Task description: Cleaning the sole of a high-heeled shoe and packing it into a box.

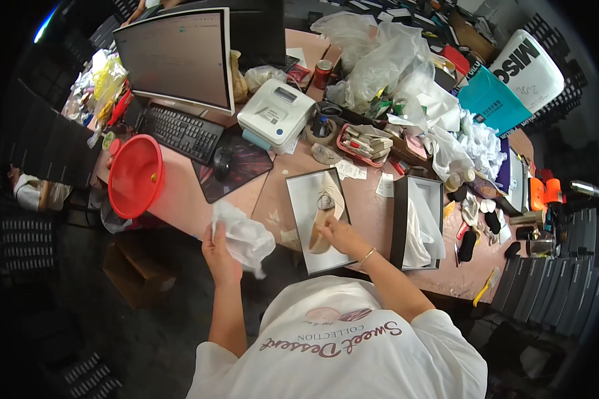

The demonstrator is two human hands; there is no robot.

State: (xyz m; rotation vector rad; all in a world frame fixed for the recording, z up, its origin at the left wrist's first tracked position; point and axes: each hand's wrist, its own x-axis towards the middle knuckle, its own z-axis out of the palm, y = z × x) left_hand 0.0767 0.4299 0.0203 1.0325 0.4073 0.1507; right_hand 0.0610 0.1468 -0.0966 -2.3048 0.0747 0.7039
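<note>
My left hand [221, 258] is closed on a crumpled, translucent white sheet or bag [245, 238], held out past the table's front edge. It hangs loosely to the right of my fingers. My right hand [345, 239] has its fingers curled onto a beige shoe [322, 221] with a knotted strap across its front. That shoe lies in a shallow, dark-edged, white-lined box part [299, 203] in front of me. Just right of it stands a dark open shoebox [399, 229] with white paper [416, 229] inside.
A red basin [137, 178], keyboard [180, 131], mouse [222, 161] and monitor [173, 56] occupy the left. Behind stand a label printer [277, 114] and a drink can [322, 73]. Plastic bags [389, 60] pile up at the back. A yellow cutter [486, 287] lies near the right edge.
</note>
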